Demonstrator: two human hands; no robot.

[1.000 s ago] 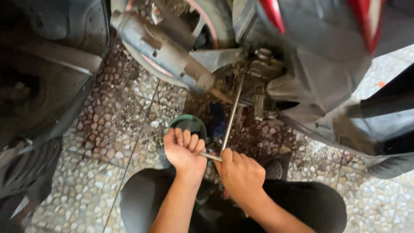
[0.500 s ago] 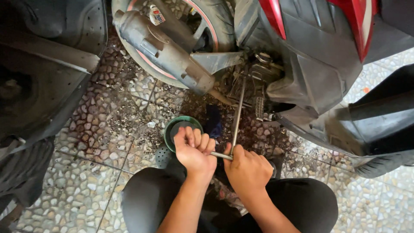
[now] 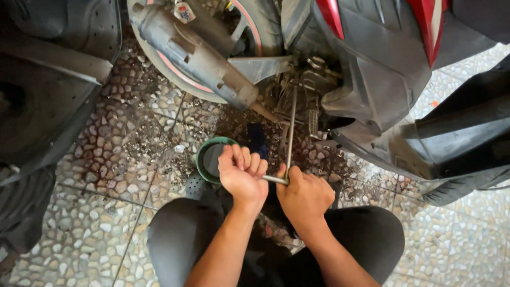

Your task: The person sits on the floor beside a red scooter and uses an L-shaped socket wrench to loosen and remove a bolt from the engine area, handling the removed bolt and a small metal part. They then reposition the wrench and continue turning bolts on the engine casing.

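Crouched on the tiled floor (image 3: 79, 234), a person clenches left hand (image 3: 241, 175) and right hand (image 3: 304, 195) around a T-wrench (image 3: 290, 133) reaching under the scooter (image 3: 372, 79), apparently turning a bolt beside a green pan (image 3: 204, 159).

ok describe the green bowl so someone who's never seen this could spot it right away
Start at the scooter's grey exhaust and go down to the pebbled floor. The green bowl sits there, just beyond the left hand, which covers part of it. It is the only round, green-rimmed thing on the floor, dark inside.
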